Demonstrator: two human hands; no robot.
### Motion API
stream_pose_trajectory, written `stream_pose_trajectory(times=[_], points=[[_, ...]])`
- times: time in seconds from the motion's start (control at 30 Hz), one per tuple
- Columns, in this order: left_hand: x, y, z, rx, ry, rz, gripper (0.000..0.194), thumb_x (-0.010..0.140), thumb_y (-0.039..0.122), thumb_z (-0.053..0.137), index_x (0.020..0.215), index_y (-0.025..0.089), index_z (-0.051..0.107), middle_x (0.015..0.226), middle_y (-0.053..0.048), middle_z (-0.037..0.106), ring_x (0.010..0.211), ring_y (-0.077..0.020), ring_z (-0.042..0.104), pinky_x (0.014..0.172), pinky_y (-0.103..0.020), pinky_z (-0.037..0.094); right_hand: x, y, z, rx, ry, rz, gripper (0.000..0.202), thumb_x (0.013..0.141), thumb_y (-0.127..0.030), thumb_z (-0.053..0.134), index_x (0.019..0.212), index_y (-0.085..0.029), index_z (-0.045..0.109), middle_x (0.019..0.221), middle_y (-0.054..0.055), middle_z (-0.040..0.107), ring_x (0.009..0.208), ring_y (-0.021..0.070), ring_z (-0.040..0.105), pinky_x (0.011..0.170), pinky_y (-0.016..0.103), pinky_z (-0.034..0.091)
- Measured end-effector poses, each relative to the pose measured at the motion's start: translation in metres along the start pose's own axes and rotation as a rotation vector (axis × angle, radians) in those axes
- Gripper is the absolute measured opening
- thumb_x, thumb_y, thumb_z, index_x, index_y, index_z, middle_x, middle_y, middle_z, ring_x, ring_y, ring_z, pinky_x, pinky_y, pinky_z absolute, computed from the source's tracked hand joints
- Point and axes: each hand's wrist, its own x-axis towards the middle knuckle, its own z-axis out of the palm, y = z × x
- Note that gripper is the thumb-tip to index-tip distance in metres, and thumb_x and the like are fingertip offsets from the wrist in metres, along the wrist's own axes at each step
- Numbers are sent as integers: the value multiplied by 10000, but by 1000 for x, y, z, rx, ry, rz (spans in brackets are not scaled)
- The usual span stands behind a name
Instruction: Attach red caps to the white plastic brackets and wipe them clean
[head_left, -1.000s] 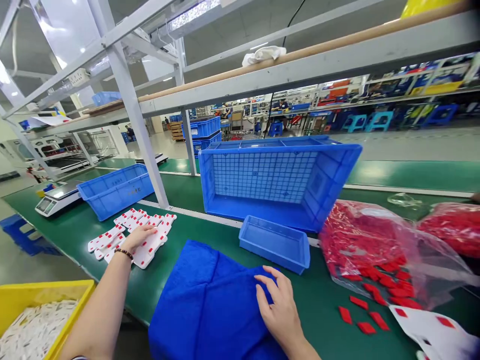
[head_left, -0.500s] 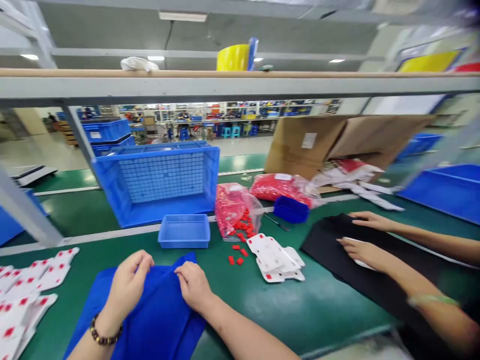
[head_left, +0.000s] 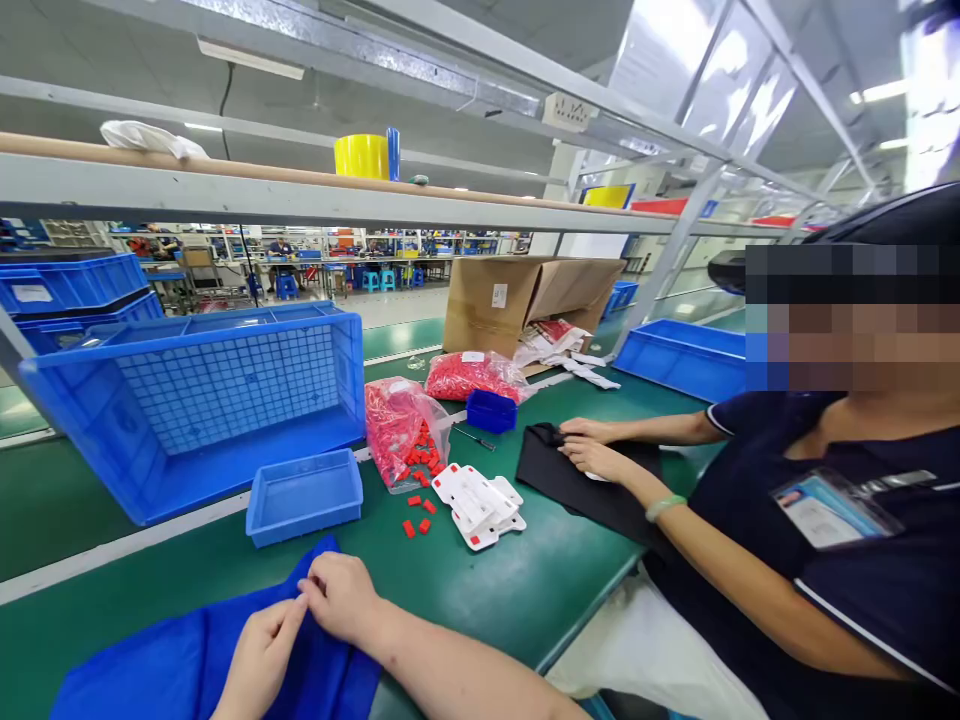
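A blue cloth (head_left: 187, 650) lies rumpled on the green table in front of me. My right hand (head_left: 341, 597) pinches the cloth near its upper corner. My left hand (head_left: 262, 650) is closed, its thumb and fingertips meeting right beside the right fingertips; whatever is between them is too small to make out. Ahead of the hands stands a shallow blue tray (head_left: 304, 498). To the right lie white plastic plates (head_left: 480, 508) with red pieces set in them, and a few loose red pieces (head_left: 424, 526).
A large blue crate (head_left: 247, 400) lies on its side behind the tray. Bags of red pieces (head_left: 401, 430), a small dark-blue bin (head_left: 491, 411), a screwdriver-like tool (head_left: 476, 438) and a cardboard box (head_left: 487, 310) stand beyond. At right, a co-worker (head_left: 825, 560) handles black cloth (head_left: 577, 490).
My view has turned right, bringing the co-worker into sight. My left hand has moved over to meet my right hand at the cloth. The co-worker's hands have come closer together.
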Motion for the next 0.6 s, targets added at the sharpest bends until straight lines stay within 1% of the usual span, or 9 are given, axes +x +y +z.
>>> stream_pose_trajectory(times=[0.07, 0.17, 0.23, 0.3, 0.4, 0.43, 0.47, 0.5, 0.6], points=[[-3, 3, 0, 42, -16, 37, 455, 764, 517, 461, 494, 186, 304, 532, 33, 264, 531, -106, 249, 503, -235, 230, 6, 7, -12, -8, 88, 49, 132, 798, -238, 496, 689, -189, 550, 688, 10, 587, 657, 134, 547, 612, 232, 396], [-5, 5, -2, 88, 0, 70, 439, 789, 467, 438, 516, 193, 231, 532, 37, 226, 517, -100, 221, 501, -244, 207, 9, 28, -44, -61, 231, 130, 67, 780, -223, 520, 768, -185, 573, 791, 42, 580, 791, 173, 534, 724, 291, 401], [-6, 6, -5, 116, 13, 87, 425, 800, 443, 426, 530, 195, 212, 528, 39, 218, 509, -98, 216, 503, -247, 203, 4, 51, -69, -119, 315, 196, 101, 760, -231, 542, 840, -184, 582, 890, 71, 573, 866, 205, 518, 765, 342, 397], [-7, 5, -7, 133, 21, 103, 415, 804, 421, 424, 534, 194, 204, 522, 42, 216, 502, -96, 218, 505, -247, 202, -7, 80, -91, -200, 406, 274, 186, 755, -231, 542, 932, -183, 576, 988, 109, 552, 934, 243, 496, 808, 403, 379], [-8, 3, -8, 111, 32, 107, 409, 797, 400, 440, 530, 194, 209, 513, 45, 224, 495, -92, 226, 502, -239, 205, -29, 124, -112, -358, 532, 402, 281, 750, -350, 549, 967, -172, 549, 1041, 173, 525, 1018, 323, 447, 831, 522, 322], [-8, 2, -7, 100, 35, 101, 408, 796, 401, 441, 531, 194, 210, 513, 46, 228, 496, -91, 228, 500, -236, 207, -35, 136, -116, -372, 537, 426, 305, 747, -382, 545, 970, -173, 540, 1024, 174, 528, 1032, 338, 436, 838, 552, 298], [-7, 1, -7, 92, 39, 93, 408, 798, 409, 436, 535, 195, 208, 516, 47, 229, 498, -90, 229, 500, -233, 209, -41, 146, -119, -388, 524, 465, 301, 735, -395, 551, 948, -182, 539, 962, 156, 547, 1015, 343, 446, 840, 570, 282], [-6, 0, -6, 88, 41, 85, 409, 802, 421, 425, 540, 196, 205, 519, 48, 228, 500, -89, 229, 499, -230, 211, -45, 153, -121, -405, 476, 524, 295, 718, -388, 563, 935, -190, 538, 917, 139, 558, 993, 345, 460, 849, 582, 266], [-4, -3, -4, 87, 26, 66, 421, 810, 461, 398, 544, 197, 207, 520, 51, 226, 502, -88, 226, 498, -227, 211, -48, 157, -127, -402, 347, 634, 223, 686, -279, 573, 889, -189, 556, 835, 118, 571, 929, 350, 496, 851, 566, 276]])
